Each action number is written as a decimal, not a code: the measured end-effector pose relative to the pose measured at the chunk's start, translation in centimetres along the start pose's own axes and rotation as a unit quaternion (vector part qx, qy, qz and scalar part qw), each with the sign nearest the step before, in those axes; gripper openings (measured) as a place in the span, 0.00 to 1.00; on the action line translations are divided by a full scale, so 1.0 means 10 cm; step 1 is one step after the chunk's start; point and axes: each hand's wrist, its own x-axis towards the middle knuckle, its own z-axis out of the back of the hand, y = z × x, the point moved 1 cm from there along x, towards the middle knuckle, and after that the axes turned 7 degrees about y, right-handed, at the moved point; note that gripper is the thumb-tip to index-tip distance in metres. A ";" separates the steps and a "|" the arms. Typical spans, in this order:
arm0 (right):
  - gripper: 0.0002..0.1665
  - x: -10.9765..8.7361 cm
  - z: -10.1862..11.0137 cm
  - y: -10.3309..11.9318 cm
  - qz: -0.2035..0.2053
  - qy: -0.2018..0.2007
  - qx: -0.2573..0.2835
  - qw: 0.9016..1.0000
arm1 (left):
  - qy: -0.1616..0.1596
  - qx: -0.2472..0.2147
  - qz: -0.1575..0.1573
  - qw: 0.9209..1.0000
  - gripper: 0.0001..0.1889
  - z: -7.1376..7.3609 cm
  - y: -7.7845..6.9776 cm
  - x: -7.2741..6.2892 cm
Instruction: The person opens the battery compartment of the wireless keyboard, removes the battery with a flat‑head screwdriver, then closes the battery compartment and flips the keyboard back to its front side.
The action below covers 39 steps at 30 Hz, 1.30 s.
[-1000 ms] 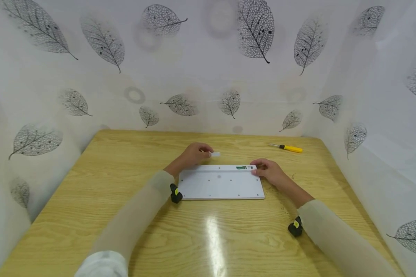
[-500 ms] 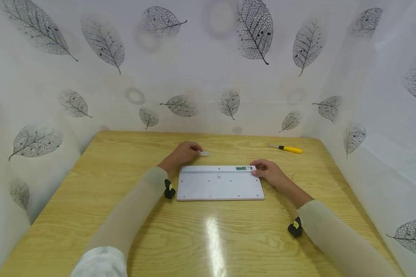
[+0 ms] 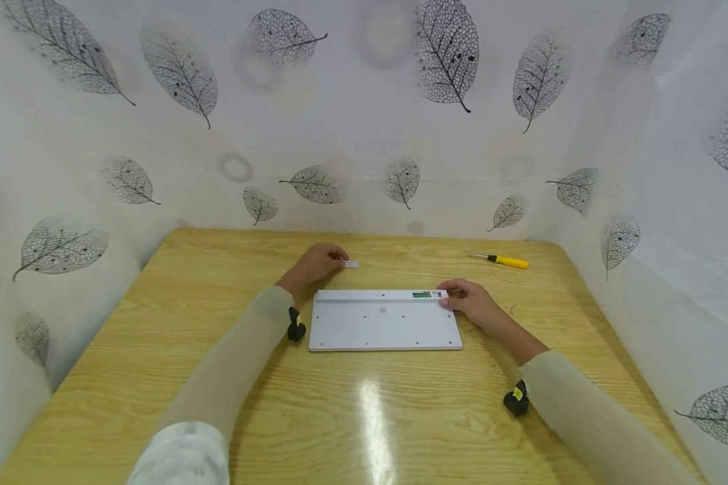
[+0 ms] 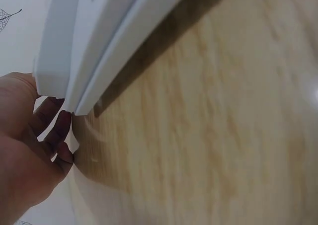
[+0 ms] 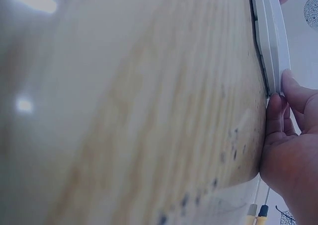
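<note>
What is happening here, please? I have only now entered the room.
Someone is working at a wooden table with what looks like an upturned white keyboard. The left-hand grip pinches a small white piece beyond the keyboard's far edge. The right-hand grip holds the keyboard by its far right corner, near something green, too small to identify. A yellow-handled screwdriver lies farther back on the right, with no hand on it.

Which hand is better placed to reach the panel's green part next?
Probably the right hand: it holds the white panel near the green part, while the left hand is farther away and pinches a small white piece.
</note>
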 end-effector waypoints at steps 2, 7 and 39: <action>0.27 0.00 0.00 0.00 0.000 0.000 -0.002 1.000 | -0.002 0.002 -0.002 1.000 0.11 0.01 -0.01 0.00; 0.27 -0.01 0.00 0.01 0.000 0.000 0.000 1.000 | -0.005 -0.001 0.002 1.000 0.12 0.02 -0.01 0.01; 0.27 -0.01 0.00 0.00 0.002 0.001 -0.003 1.000 | -0.012 0.003 0.019 1.000 0.12 0.06 0.05 0.10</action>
